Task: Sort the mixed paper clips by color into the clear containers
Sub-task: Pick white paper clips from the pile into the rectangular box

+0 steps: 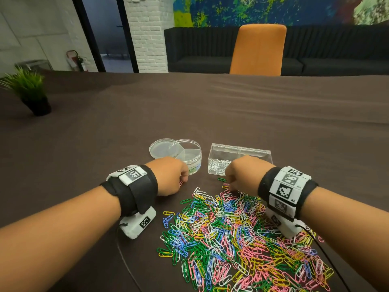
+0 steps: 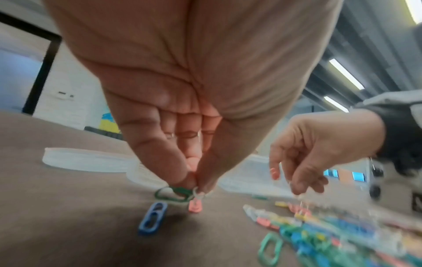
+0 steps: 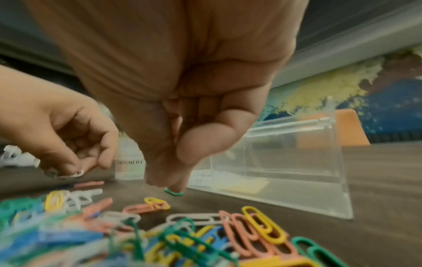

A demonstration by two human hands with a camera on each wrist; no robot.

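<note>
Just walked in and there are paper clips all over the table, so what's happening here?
A person is sorting a heap of mixed paper clips by color. The left hand pinches clips at the heap's far edge, green, white and pink among them. The right hand reaches its fingertips down to a lone green clip beside the rectangular clear box, which already holds white clips. The round divided container looks empty, its lid beside it.
</note>
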